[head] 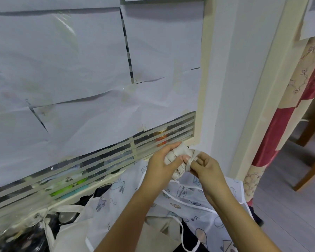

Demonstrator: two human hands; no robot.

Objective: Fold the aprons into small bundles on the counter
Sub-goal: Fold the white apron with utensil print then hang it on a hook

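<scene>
Left hand point(162, 165) grips a rolled beige apron bundle point(180, 153) as the right hand point(206, 167) pinches its strap point(191, 160), apparently winding it round; tucking the end likely follows. A printed apron point(189, 196) lies below both hands.

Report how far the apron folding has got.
Done: no finished bundle lies set down in view. In hand: the left hand grips a rolled beige cloth apron bundle while the right hand pinches its beige strap, apparently wrapping it round. Remaining: the white cartoon-printed apron lies spread unfolded beneath, and a loose beige cloth apron lies at lower left.
</scene>
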